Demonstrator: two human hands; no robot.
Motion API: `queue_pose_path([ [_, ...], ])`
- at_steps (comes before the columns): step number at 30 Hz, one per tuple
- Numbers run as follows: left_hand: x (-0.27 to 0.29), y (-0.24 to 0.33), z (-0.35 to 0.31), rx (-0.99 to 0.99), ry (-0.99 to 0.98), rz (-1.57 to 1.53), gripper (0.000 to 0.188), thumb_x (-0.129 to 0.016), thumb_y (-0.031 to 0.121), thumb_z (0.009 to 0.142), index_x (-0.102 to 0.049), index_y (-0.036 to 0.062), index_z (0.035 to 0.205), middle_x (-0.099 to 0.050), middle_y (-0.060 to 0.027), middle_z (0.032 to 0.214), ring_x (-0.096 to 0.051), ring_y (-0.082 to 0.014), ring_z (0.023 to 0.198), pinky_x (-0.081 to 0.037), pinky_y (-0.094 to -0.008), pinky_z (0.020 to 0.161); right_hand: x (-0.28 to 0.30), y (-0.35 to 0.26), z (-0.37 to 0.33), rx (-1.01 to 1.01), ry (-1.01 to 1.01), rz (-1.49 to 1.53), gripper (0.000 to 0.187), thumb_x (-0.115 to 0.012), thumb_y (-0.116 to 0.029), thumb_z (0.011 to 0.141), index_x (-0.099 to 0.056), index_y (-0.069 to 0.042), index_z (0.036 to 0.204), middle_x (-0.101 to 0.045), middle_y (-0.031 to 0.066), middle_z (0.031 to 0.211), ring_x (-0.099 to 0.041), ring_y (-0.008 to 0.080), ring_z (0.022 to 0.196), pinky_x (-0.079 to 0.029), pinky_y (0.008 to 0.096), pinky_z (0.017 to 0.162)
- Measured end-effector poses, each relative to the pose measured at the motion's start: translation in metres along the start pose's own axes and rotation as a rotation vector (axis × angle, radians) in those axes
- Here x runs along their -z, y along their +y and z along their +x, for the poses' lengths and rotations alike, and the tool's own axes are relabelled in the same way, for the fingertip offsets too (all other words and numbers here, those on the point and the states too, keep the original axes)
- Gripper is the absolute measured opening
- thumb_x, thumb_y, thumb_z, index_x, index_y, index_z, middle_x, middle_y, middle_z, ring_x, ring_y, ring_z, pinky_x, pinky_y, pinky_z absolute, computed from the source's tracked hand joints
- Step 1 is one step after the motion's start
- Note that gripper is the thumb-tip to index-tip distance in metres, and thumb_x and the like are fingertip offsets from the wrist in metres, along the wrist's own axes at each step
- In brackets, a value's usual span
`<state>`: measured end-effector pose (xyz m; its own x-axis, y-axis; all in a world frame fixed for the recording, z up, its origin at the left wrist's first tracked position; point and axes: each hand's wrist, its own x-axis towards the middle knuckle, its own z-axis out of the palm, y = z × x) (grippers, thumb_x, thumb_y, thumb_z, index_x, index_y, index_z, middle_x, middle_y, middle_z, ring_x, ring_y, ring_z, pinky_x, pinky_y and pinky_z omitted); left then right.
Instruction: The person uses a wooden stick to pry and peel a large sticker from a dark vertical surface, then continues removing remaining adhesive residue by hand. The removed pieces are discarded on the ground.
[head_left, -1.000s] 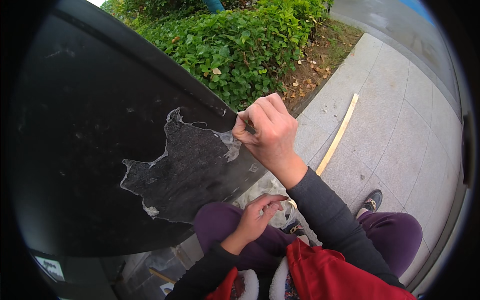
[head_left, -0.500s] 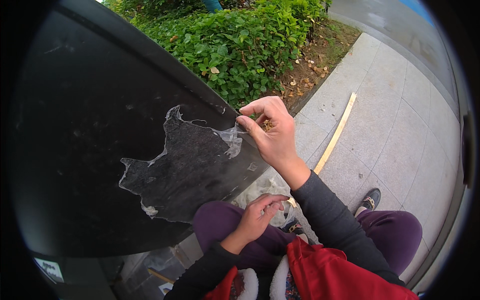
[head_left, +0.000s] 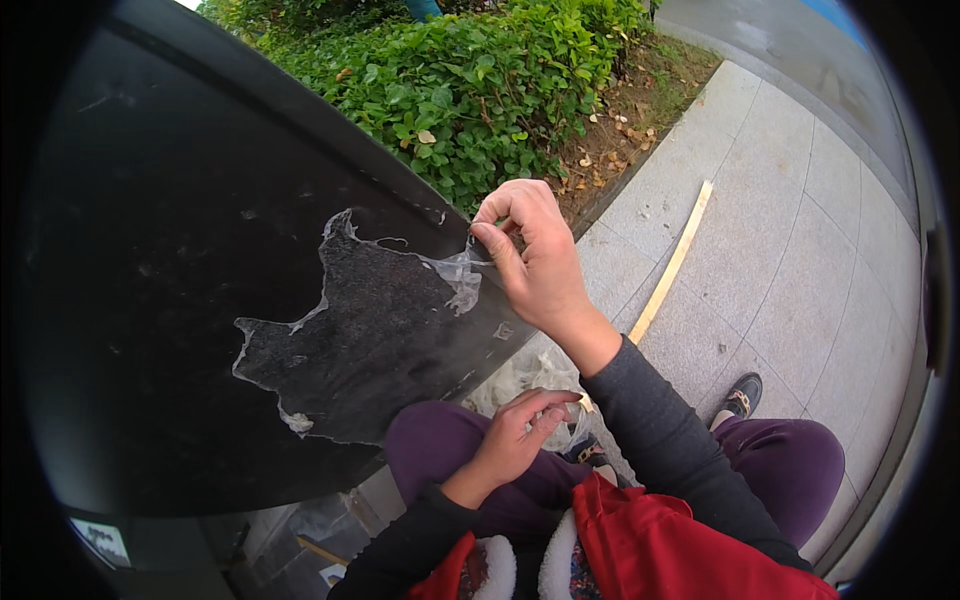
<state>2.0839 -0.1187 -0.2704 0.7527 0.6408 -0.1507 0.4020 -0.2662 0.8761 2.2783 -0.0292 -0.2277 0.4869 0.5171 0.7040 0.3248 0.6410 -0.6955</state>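
Note:
At the edge of a large black panel (head_left: 180,250), my right hand (head_left: 540,250) is closed in a pinch on a thin shred of clear plastic film (head_left: 458,280). The film is still joined to the panel's surface beside my thumb. To the left of it, a ragged-edged dark rough patch (head_left: 350,330) shows where the surface is peeled, with whitish film along its border. My left hand (head_left: 515,435) rests over my purple-clad knee, index finger and thumb stretched out and holding nothing visible. Its fingertip is nearest a pale wooden end piece (head_left: 586,402).
Crumpled translucent plastic (head_left: 525,378) lies on the ground below the panel. A long wooden strip (head_left: 672,265) rests on the grey paving (head_left: 780,220), partly behind my right forearm. Green bushes (head_left: 450,90) grow beyond the panel, with leaf-strewn soil (head_left: 620,130) alongside.
My right hand has shifted slightly to the left and up, still pinching the film. The left hand has stayed about where it was.

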Motion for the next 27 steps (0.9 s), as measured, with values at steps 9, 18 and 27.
queue_pose_path([
  [9, -0.001, -0.006, 0.004, -0.058, 0.038, 0.004, 0.03, -0.058, 0.021, 0.112, -0.072, 0.0031, 0.13, -0.073, -0.0102, 0.102, -0.068, -0.0204, 0.089, -0.052, -0.0338, 0.083, -0.003, 0.007, -0.005, 0.189, 0.028, -0.111, 0.016, -0.076, -0.002, 0.091, -0.063, -0.005, 0.099, -0.065, 0.0117, 0.106, -0.06, 0.0331, 0.114, -0.048, 0.0431, 0.101],
  [18, 0.011, -0.011, -0.002, -0.06, 0.017, 0.042, 0.031, -0.057, 0.021, 0.112, -0.07, -0.0006, 0.13, -0.073, -0.01, 0.106, -0.07, -0.0222, 0.099, -0.053, -0.0353, 0.092, -0.02, 0.008, -0.012, 0.139, 0.209, -0.074, 0.022, -0.087, -0.006, 0.082, -0.072, -0.008, 0.097, -0.07, 0.0074, 0.108, -0.063, 0.0307, 0.111, -0.051, 0.0424, 0.096],
  [27, 0.018, -0.013, -0.006, -0.074, 0.041, 0.07, 0.025, -0.063, 0.016, 0.108, -0.07, -0.0011, 0.125, -0.073, -0.0133, 0.104, -0.072, -0.0285, 0.097, -0.055, -0.038, 0.085, -0.036, 0.002, -0.009, 0.126, 0.244, -0.086, 0.019, -0.085, -0.004, 0.082, -0.071, -0.008, 0.093, -0.07, 0.0071, 0.103, -0.064, 0.0309, 0.109, -0.052, 0.042, 0.094],
])
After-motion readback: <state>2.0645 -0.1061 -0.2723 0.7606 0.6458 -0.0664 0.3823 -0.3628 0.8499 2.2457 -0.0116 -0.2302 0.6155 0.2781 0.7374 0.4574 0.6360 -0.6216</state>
